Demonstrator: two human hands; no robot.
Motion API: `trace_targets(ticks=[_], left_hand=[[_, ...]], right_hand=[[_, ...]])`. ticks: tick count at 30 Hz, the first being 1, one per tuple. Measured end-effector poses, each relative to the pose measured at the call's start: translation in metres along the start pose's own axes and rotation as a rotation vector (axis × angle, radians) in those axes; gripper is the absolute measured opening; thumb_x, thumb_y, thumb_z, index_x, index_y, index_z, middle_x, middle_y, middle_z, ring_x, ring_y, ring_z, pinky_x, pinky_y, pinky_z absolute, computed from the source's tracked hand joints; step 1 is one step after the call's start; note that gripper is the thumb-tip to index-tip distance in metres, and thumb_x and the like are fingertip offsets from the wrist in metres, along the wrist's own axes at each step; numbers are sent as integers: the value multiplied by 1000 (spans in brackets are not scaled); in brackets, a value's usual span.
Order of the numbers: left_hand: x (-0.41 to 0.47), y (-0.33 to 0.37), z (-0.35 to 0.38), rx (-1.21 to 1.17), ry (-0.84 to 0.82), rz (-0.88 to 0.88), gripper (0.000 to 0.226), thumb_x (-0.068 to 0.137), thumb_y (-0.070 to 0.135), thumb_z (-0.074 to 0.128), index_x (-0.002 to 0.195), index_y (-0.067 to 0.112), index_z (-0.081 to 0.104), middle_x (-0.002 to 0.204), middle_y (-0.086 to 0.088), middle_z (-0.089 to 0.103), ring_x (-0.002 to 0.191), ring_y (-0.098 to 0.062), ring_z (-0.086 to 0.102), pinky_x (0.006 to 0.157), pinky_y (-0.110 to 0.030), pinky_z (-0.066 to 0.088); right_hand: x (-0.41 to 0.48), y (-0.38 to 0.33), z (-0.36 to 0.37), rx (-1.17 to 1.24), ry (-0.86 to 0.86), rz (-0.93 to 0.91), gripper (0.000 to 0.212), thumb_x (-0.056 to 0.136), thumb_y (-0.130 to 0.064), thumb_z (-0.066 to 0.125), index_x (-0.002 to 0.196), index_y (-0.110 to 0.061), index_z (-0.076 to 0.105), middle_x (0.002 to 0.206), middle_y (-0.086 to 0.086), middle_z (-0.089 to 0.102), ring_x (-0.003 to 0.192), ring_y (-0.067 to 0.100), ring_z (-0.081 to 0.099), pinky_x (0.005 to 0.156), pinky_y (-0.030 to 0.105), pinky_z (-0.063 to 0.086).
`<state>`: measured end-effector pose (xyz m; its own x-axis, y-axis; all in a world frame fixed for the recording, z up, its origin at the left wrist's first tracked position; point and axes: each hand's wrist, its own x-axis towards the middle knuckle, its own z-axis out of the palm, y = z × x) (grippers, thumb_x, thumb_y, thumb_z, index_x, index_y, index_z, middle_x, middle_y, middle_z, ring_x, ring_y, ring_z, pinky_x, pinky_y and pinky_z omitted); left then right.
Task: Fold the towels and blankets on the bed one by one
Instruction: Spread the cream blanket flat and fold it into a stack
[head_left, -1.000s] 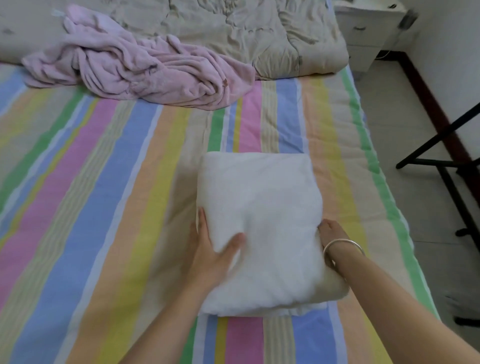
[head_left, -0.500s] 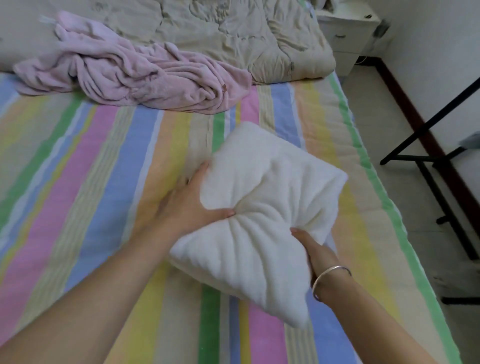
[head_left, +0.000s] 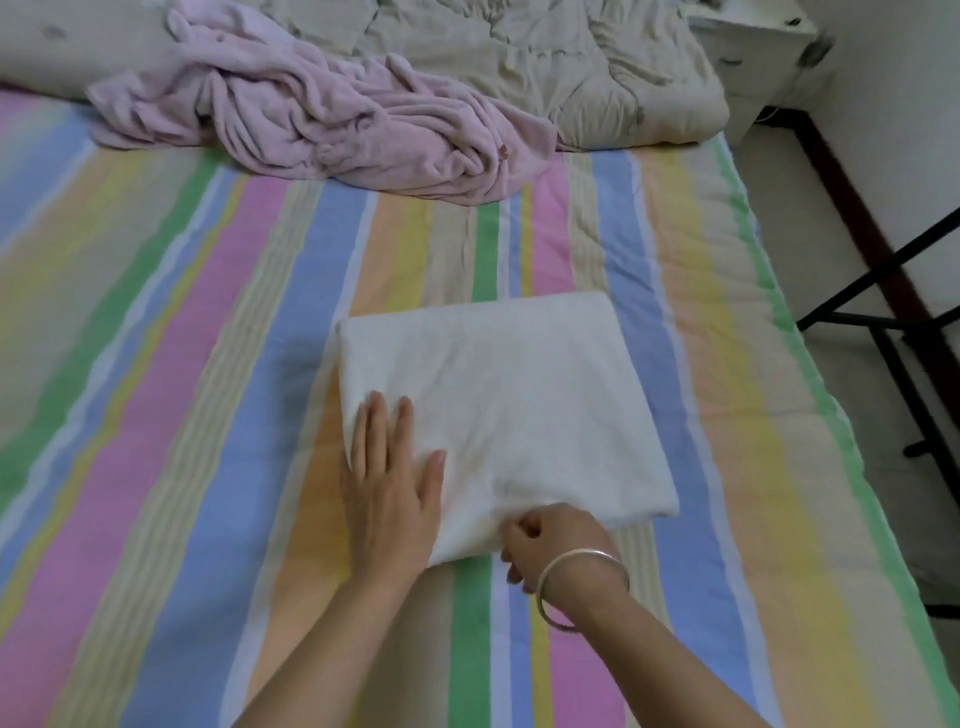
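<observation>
A white towel (head_left: 514, 400), folded into a thick square, lies flat on the striped bed (head_left: 208, 415). My left hand (head_left: 387, 488) rests flat on its near left corner with straight fingers. My right hand (head_left: 550, 540), a silver bangle on the wrist, is at the towel's near edge with fingers curled under the fold; the fingertips are hidden. A crumpled pink blanket (head_left: 322, 114) lies unfolded at the far side of the bed. Behind it lies a beige quilt (head_left: 545, 57), bunched up.
The bed's right edge (head_left: 810, 374) drops to a tiled floor. A black metal frame (head_left: 893, 312) stands on the floor at the right. A white nightstand (head_left: 748, 57) sits in the far right corner by the wall.
The white towel, lifted and tilted half a second ago, now lies flat on the bed. My left hand has flattened on top of it; my right has shifted to the near edge.
</observation>
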<state>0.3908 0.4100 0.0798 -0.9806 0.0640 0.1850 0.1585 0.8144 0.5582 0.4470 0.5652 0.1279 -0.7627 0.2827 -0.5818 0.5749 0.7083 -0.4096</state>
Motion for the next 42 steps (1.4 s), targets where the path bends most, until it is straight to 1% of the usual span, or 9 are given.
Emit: trace_targets(ticks=[3,5,8,11,15,19,26,36,42], left_hand=[[8,0,0,-245,120,-335,75,89,46,54,150,9,30,158,-13,24,146,-26,21,119,-39,19],[20,-6,-1,-424,59,-626,93,73,47,76,147,11,32,149,-12,39,136,-27,38,111,-39,32],[31,-15,-7,-661,-98,-905,105,49,58,86,137,18,44,131,0,58,111,-20,58,92,-33,47],[26,-13,-12,-644,-164,-990,101,52,61,85,135,17,49,124,2,60,106,-20,60,88,-31,47],[11,7,-21,-686,-112,-1047,86,60,56,84,127,10,56,119,-4,64,99,-22,62,81,-29,47],[-14,32,-35,-758,-29,-1010,60,66,47,85,112,20,58,102,1,62,86,-16,60,73,-24,45],[-84,8,-89,-760,274,-1108,50,70,42,83,106,23,55,91,10,59,88,-14,56,72,-26,43],[-252,-107,-219,-809,799,-1394,67,71,44,82,125,11,60,109,-2,63,98,-20,60,90,-31,48],[-381,-179,-287,-862,944,-1531,72,68,50,82,125,13,60,117,-6,64,103,-27,61,94,-41,50]], right_hand=[[-2,-12,-31,-124,608,-497,21,89,-33,49,73,-23,60,77,-5,64,77,23,58,66,35,47],[25,-10,-39,-192,772,-568,35,87,-40,47,109,-20,64,119,4,62,114,28,54,92,43,44],[78,19,-61,-224,513,-84,84,86,-67,39,151,-17,23,158,13,20,146,35,16,117,52,14],[102,42,-71,112,189,185,122,62,-82,59,153,-24,0,156,11,22,140,35,28,115,53,20],[98,50,-60,315,92,196,123,64,-66,75,153,-22,1,149,12,36,132,36,41,107,46,34],[85,52,-59,306,157,192,109,62,-62,79,143,-13,25,134,14,51,120,37,51,92,43,42],[14,-4,-26,-19,128,-110,82,63,-65,72,120,-14,42,107,12,64,99,35,60,76,38,45],[-120,-164,129,-301,-75,-634,77,67,-68,69,119,-19,40,102,8,64,97,32,61,76,37,43],[-223,-208,247,-331,-299,-802,73,77,-59,66,128,-16,35,111,10,61,104,34,58,78,38,41]])
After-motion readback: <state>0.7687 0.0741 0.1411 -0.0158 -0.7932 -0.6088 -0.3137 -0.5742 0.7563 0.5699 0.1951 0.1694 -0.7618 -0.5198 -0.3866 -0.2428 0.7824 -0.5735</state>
